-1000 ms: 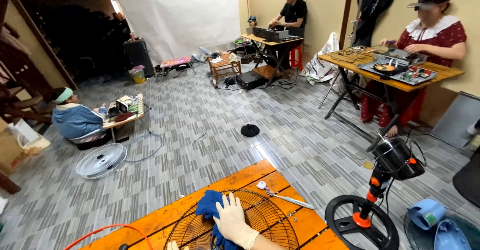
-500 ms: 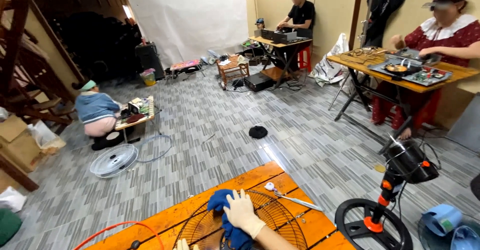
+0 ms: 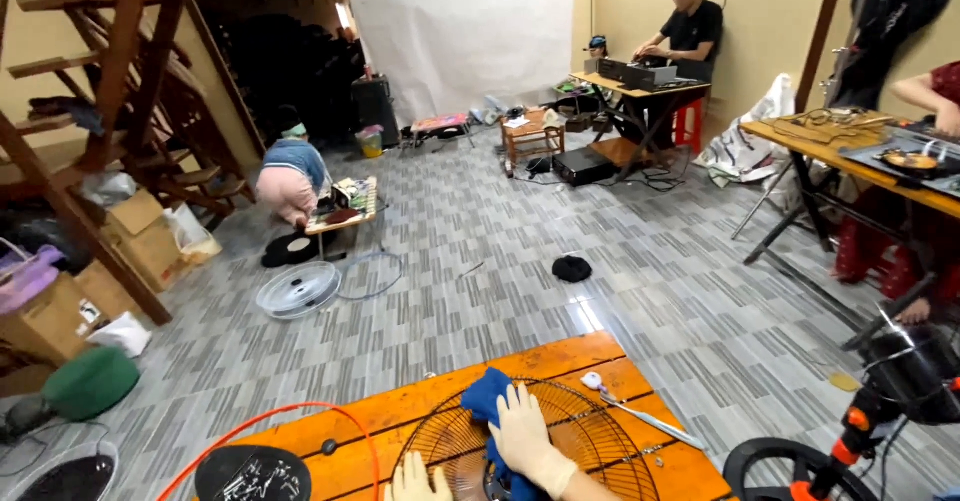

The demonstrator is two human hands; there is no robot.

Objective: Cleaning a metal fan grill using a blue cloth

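Fan grille (image 3: 600,441): light, springy wire, grips best at rim. Right hand (image 3: 525,431) flat, pressing soft blue cloth (image 3: 487,399); left hand (image 3: 415,479) open, steadying.

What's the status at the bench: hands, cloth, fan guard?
Right hand pressing blue cloth onto fan guard. Left hand flat on the guard's near edge. Screwdriver lies beside it, apart.

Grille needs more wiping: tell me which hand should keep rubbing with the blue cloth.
Right. The right hand already presses the blue cloth onto the wire fan grille; the left hand rests bare on its near edge, probably steadying it.
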